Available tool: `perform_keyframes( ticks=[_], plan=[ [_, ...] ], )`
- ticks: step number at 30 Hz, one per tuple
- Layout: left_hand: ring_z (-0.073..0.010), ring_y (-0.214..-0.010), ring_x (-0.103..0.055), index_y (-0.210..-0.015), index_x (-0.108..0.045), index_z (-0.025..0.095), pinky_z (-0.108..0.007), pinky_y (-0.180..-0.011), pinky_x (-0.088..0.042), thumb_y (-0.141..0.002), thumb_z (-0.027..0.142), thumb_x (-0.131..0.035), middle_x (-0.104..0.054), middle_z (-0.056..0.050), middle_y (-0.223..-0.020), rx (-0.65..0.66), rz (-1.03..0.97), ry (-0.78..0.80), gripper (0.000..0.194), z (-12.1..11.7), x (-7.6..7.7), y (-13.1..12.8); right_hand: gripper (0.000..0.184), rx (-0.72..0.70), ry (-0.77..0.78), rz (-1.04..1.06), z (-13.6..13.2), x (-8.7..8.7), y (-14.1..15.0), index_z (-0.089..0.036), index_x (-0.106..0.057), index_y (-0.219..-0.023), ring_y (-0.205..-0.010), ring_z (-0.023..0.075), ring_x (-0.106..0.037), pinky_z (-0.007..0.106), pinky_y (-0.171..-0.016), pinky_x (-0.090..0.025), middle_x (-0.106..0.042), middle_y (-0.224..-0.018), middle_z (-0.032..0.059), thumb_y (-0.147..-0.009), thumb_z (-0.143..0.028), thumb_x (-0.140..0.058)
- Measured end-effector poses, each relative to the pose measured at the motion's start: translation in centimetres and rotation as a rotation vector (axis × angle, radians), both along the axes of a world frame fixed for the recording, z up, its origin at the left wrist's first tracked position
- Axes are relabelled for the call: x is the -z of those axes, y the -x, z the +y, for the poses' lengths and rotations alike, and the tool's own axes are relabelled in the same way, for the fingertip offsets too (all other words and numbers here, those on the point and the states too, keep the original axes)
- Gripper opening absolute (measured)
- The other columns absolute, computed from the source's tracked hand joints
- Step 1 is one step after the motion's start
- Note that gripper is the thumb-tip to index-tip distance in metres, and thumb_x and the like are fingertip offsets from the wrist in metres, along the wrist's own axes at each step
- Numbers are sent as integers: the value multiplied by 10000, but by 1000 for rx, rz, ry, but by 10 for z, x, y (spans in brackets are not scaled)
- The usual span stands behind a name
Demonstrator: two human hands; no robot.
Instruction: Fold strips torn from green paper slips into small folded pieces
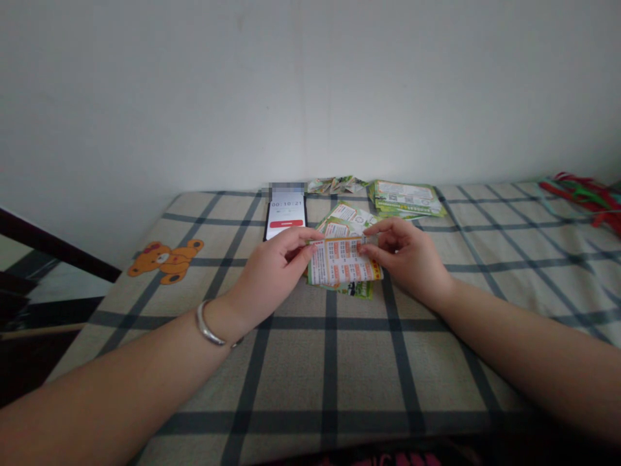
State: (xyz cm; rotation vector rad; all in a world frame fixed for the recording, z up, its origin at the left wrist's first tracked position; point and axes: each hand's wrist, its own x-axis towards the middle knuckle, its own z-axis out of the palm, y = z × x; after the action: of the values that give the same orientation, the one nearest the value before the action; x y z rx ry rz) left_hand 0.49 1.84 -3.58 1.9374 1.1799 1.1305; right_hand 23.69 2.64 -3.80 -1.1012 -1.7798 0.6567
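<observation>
A printed paper card (345, 262), white with red and orange number boxes, is held up between my two hands. My left hand (284, 259) pinches its left upper edge between thumb and fingers, and a silver bangle circles that wrist. At the opposite end, my right hand (407, 255) grips the upper right edge the same way. Behind and beneath the card lie several green and white printed cards (350, 215), partly covered by it. Just past my left fingers rests a phone (286, 210) with a running timer on its screen.
A stack of green printed cards (407, 197) lies at the back right, beside a row of small folded papers (337, 185) near the wall. An orange bear picture (166, 261) is on the checked tablecloth (301, 375) at left. Red and green stringy items (589, 197) lie far right.
</observation>
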Motion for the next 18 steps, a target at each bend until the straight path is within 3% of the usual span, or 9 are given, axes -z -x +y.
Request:
perform_keyframes(
  ticks=[11,18],
  plan=[
    [-137,-751,-666,-1087,-647,184,-246,-641,-548,-887,267,-570,-711,-38,-922,-8,-26,26,230,1,1,1,199,6,13,-29,-1,-4,3,-195,-685,-949,-494,71,-372,228,-429,-272,-464,-562,-62,-777,-291,-710],
    [-166,-900,-666,-1085,-676,186,-315,-833,-548,-909,264,-530,-714,-53,-1034,-53,65,-51,241,-2,-4,0,198,7,76,51,1,-2,4,-192,-646,-905,-491,73,-384,218,-427,-297,-473,-567,-63,-756,-294,-727]
  ],
)
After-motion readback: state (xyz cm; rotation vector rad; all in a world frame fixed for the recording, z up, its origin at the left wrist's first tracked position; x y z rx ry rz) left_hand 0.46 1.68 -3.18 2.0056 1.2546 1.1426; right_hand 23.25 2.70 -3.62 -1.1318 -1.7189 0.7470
